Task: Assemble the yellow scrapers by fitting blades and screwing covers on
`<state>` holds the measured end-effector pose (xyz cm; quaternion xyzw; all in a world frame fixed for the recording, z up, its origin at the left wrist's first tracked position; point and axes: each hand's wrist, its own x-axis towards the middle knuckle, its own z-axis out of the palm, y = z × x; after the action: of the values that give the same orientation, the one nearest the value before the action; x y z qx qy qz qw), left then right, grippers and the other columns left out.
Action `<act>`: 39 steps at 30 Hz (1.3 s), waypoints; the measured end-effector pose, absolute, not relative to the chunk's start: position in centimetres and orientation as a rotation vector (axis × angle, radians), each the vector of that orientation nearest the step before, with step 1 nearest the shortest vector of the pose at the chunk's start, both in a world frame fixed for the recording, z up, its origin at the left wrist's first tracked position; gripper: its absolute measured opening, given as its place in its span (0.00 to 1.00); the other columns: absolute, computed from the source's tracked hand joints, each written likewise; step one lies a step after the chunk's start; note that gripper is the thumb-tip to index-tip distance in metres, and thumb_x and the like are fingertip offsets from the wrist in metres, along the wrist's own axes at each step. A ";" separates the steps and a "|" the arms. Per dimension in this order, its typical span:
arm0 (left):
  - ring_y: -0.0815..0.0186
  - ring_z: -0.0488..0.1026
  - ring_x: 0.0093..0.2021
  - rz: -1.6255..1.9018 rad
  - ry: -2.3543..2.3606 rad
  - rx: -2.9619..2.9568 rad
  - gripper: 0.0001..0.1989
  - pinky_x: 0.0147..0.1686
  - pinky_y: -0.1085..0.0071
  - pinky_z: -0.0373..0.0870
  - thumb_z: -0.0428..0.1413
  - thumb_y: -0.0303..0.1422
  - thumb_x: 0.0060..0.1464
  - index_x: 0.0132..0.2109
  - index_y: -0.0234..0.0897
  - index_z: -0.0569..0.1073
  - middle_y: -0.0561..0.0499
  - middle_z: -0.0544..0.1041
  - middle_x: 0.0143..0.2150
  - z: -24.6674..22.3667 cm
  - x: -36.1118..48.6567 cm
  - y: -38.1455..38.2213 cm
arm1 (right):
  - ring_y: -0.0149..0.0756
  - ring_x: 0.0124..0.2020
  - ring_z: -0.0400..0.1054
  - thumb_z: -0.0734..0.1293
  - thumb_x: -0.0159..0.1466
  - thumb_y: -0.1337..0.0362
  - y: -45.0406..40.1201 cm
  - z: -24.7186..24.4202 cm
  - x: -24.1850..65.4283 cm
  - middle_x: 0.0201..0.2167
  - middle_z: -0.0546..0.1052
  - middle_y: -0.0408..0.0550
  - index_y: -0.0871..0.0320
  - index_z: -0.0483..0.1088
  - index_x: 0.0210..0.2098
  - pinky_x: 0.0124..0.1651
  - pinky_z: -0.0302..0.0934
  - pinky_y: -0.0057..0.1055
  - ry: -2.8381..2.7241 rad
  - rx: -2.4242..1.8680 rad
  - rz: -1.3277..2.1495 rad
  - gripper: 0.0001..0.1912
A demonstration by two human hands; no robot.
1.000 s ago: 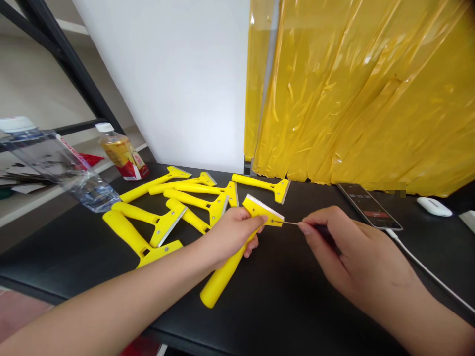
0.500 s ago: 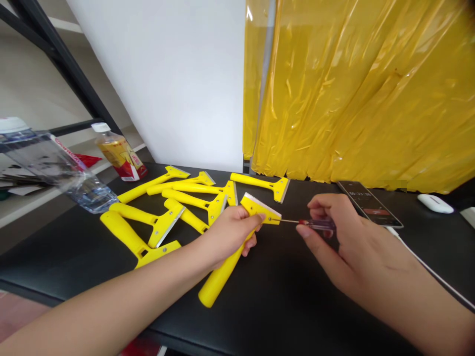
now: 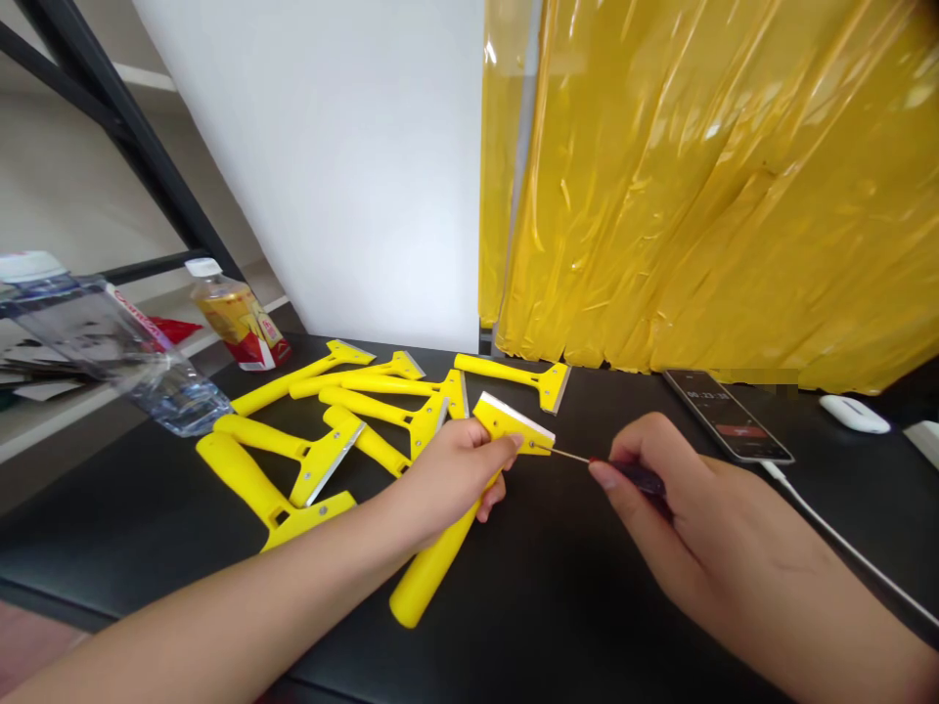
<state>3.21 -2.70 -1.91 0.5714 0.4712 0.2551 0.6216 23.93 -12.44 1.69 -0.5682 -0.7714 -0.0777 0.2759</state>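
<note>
My left hand [image 3: 466, 474] is closed around the neck of a yellow scraper [image 3: 436, 577], thumb lying on its head. The scraper's blade edge points up and away, and its handle slants down toward me. In my right hand [image 3: 679, 499] is a small screwdriver [image 3: 637, 476] with a dark handle, gripped between thumb and fingers. Its thin shaft reaches left to a screw near the right end of the scraper head; the tip appears to touch it. Several more yellow scrapers [image 3: 323, 455] lie spread to the left, and one scraper [image 3: 514, 372] lies behind.
On the black table [image 3: 587, 606], a phone [image 3: 726, 416] with a white cable and a white earbud case [image 3: 855, 413] lie at right. A clear bottle [image 3: 124, 342] and a drink bottle [image 3: 239, 318] stand at left. Yellow plastic sheeting [image 3: 696, 196] hangs behind.
My right hand has turned the screwdriver, and its handle now tilts a little lower. The left hand keeps the scraper in nearly the same place. The whole view has shifted slightly.
</note>
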 end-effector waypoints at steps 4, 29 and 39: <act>0.72 0.62 0.15 0.585 1.089 1.336 0.19 0.18 0.76 0.59 0.58 0.45 0.63 0.29 0.38 0.66 0.57 0.66 0.15 -1.8 3.2 -2.8 | 0.32 0.18 0.69 0.60 0.75 0.54 -12.4 1.6 24.1 0.23 0.72 0.38 0.53 0.65 0.41 0.21 0.56 0.29 -2.064 -1.538 -0.196 0.11; 0.71 0.63 0.15 0.653 1.115 1.334 0.18 0.18 0.74 0.59 0.58 0.42 0.63 0.29 0.39 0.65 0.57 0.66 0.15 -1.4 3.2 -2.5 | 0.33 0.18 0.68 0.60 0.75 0.52 -11.7 0.6 24.7 0.23 0.71 0.39 0.54 0.64 0.43 0.22 0.55 0.29 -2.033 -1.613 -0.225 0.12; 0.71 0.62 0.15 0.651 1.142 1.355 0.17 0.18 0.74 0.59 0.58 0.42 0.63 0.29 0.39 0.64 0.57 0.66 0.15 -1.6 3.2 -2.3 | 0.33 0.20 0.68 0.61 0.74 0.50 -11.4 0.3 24.9 0.25 0.72 0.39 0.54 0.63 0.45 0.23 0.55 0.28 -2.012 -1.635 -0.189 0.13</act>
<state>3.15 -2.34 -1.64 0.5814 0.4901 0.2794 0.5863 24.90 -11.40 0.34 -0.6059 -0.7457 -0.0700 0.2681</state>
